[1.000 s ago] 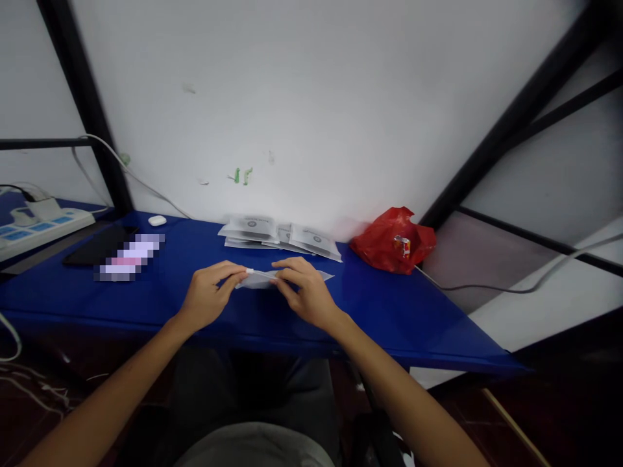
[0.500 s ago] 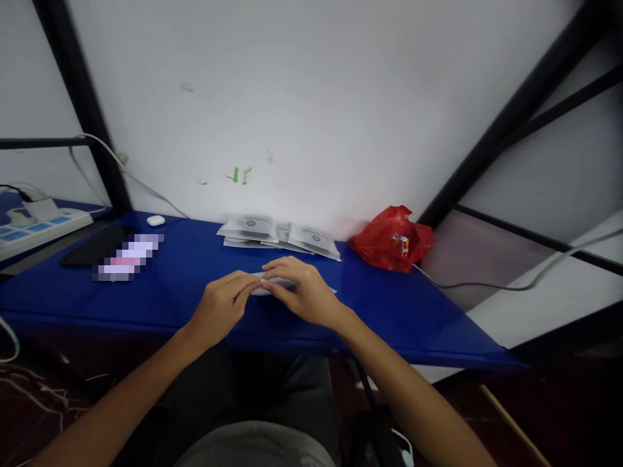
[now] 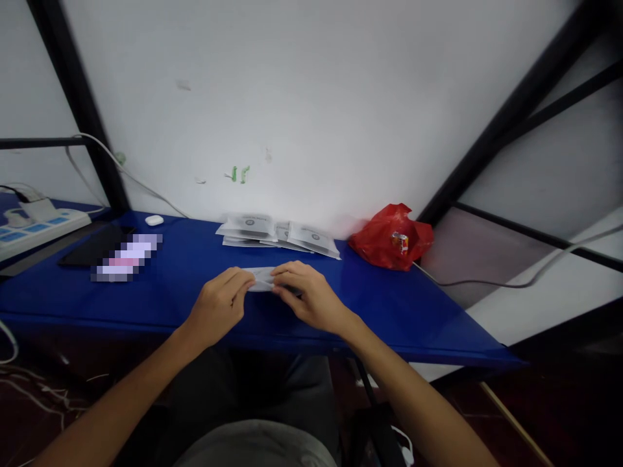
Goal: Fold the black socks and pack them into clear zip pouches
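Fingers of left hand (image 3: 220,305) and right hand (image 3: 305,295) pinch a small clear pouch (image 3: 260,279) over the blue table (image 3: 185,285) against a white wall (image 3: 292,97).

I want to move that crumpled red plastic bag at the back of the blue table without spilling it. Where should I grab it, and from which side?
Grip the crumpled red plastic bag at its bunched top peak, coming from above and the front. The white wall blocks the back, and its loose, slumped body would probably just collapse in the fingers.

A stack of packets (image 3: 277,235) is set on the desk (image 3: 185,285) against the wall, with a bag (image 3: 389,239) to its right and a power strip (image 3: 36,227) at far left.
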Demonstrator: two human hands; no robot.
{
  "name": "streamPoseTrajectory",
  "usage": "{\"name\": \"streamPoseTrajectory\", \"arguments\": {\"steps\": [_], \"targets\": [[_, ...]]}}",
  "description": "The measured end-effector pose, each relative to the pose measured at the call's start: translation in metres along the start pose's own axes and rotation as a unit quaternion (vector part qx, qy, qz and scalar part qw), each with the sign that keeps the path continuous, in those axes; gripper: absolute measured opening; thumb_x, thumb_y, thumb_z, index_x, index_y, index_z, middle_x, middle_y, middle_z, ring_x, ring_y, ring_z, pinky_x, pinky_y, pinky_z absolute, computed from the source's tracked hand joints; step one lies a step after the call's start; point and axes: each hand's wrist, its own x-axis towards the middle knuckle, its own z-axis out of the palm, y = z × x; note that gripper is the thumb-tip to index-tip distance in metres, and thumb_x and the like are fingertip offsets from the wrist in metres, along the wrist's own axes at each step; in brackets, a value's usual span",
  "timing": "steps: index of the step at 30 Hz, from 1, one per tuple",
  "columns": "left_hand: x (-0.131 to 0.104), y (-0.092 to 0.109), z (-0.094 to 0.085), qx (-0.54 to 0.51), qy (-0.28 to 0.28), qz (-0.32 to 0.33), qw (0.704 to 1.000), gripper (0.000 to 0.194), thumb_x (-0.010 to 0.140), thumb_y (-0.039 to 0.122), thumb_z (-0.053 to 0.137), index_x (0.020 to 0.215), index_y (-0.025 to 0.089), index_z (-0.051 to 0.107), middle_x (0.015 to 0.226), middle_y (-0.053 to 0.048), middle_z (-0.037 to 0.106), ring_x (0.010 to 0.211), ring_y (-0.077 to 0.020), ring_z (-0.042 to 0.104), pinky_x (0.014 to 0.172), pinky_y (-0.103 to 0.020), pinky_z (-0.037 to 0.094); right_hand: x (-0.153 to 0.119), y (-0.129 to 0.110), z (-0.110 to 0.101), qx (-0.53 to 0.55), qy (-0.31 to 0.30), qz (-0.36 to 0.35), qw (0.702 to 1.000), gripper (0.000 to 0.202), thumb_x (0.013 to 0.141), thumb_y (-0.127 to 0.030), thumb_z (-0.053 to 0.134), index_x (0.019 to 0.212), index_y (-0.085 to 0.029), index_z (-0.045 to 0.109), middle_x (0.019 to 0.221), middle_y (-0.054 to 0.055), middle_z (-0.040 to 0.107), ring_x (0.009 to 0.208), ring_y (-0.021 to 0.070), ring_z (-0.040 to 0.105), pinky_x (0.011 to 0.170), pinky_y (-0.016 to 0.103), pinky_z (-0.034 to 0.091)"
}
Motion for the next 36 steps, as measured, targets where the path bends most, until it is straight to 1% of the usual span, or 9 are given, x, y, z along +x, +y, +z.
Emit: {"name": "streamPoseTrajectory", "arguments": {"steps": [5, 7, 9, 11, 14, 19, 23, 29, 36], "targets": [[-0.003, -0.011, -0.005, -0.008, 0.044, -0.073, 0.996, 0.016, 0.090, 0.016, 0.045, 0.079, 0.018, 0.056, 0.072, 0.001, 0.061, 0.067, -0.0099, 0.057, 0.067, -0.021, 0.046, -0.011, 0.015, -0.006, -0.070, 0.007, 0.010, 0.997, 0.014, 0.088, -0.018, 0.050, 0.091, -0.019, 0.064, 0.101, 0.007, 0.066, 0.093, 0.0191, 0.058, 0.081, 0.037, 0.045], [-0.004, -0.014, -0.005, -0.019, 0.028, -0.102, 0.994, 0.017, 0.091, 0.018, 0.044, 0.079, 0.018, 0.056, 0.072, 0.001, 0.060, 0.066, -0.0100, 0.057, 0.066, -0.021, 0.046, -0.013, 0.018, -0.008, -0.098, 0.006, 0.014, 0.995, 0.014, 0.088, -0.019, 0.050, 0.090, -0.019, 0.065, 0.102, 0.007, 0.066, 0.093, 0.0197, 0.058, 0.082, 0.037, 0.045], [-0.004, -0.015, -0.006, -0.033, -0.010, -0.107, 0.994, 0.015, 0.092, 0.021, 0.043, 0.084, 0.018, 0.056, 0.075, 0.000, 0.061, 0.069, -0.0105, 0.058, 0.067, -0.021, 0.047, -0.013, 0.017, -0.010, -0.122, 0.004, 0.018, 0.992, 0.015, 0.087, -0.019, 0.050, 0.089, -0.019, 0.065, 0.104, 0.007, 0.065, 0.093, 0.0200, 0.057, 0.081, 0.038, 0.045], [-0.003, -0.014, -0.006, -0.042, -0.050, -0.079, 0.995, 0.015, 0.093, 0.022, 0.043, 0.090, 0.019, 0.057, 0.081, -0.001, 0.063, 0.075, -0.0117, 0.059, 0.072, -0.023, 0.048, -0.013, 0.013, -0.011, -0.137, 0.000, 0.018, 0.990, 0.015, 0.087, -0.019, 0.050, 0.089, -0.019, 0.065, 0.105, 0.007, 0.065, 0.093, 0.0202, 0.057, 0.081, 0.038, 0.045], [0.000, -0.009, -0.005, -0.021, -0.090, -0.005, 0.996, 0.018, 0.093, 0.022, 0.041, 0.095, 0.018, 0.059, 0.087, -0.003, 0.065, 0.081, -0.0133, 0.059, 0.076, -0.026, 0.048, -0.010, 0.004, -0.011, -0.148, -0.006, 0.013, 0.989, 0.016, 0.086, -0.018, 0.051, 0.090, -0.019, 0.065, 0.105, 0.008, 0.065, 0.095, 0.0210, 0.057, 0.082, 0.039, 0.045], [0.004, -0.003, 0.001, 0.069, -0.093, 0.062, 0.991, 0.021, 0.092, 0.017, 0.041, 0.087, 0.017, 0.062, 0.076, -0.002, 0.064, 0.071, -0.0128, 0.058, 0.070, -0.026, 0.047, -0.003, -0.007, -0.007, -0.158, -0.014, 0.002, 0.987, 0.015, 0.085, -0.016, 0.051, 0.088, -0.019, 0.065, 0.106, 0.008, 0.066, 0.097, 0.0213, 0.057, 0.084, 0.038, 0.044], [0.005, -0.003, 0.002, 0.085, -0.067, 0.072, 0.992, 0.020, 0.091, 0.015, 0.043, 0.086, 0.018, 0.063, 0.077, -0.001, 0.066, 0.069, -0.0129, 0.058, 0.068, -0.025, 0.045, 0.000, -0.006, -0.006, -0.157, -0.014, -0.018, 0.987, 0.016, 0.085, -0.016, 0.051, 0.090, -0.019, 0.065, 0.108, 0.006, 0.065, 0.096, 0.0203, 0.057, 0.081, 0.037, 0.044], [0.007, -0.003, -0.003, 0.099, -0.059, 0.064, 0.991, 0.023, 0.091, 0.016, 0.043, 0.081, 0.020, 0.064, 0.074, 0.000, 0.067, 0.066, -0.0126, 0.057, 0.066, -0.026, 0.043, 0.000, -0.004, -0.009, -0.133, -0.012, -0.031, 0.991, 0.015, 0.083, -0.014, 0.052, 0.085, -0.021, 0.065, 0.109, 0.005, 0.065, 0.097, 0.0196, 0.056, 0.083, 0.037, 0.044], [0.002, -0.026, -0.011, 0.090, -0.045, 0.065, 0.993, 0.021, 0.088, 0.013, 0.045, 0.084, 0.021, 0.064, 0.078, 0.001, 0.069, 0.070, -0.0137, 0.058, 0.066, -0.026, 0.045, -0.011, 0.011, -0.016, -0.150, -0.002, -0.010, 0.989, 0.013, 0.080, -0.014, 0.054, 0.080, -0.021, 0.064, 0.108, 0.005, 0.065, 0.098, 0.0207, 0.057, 0.083, 0.039, 0.045]]}}
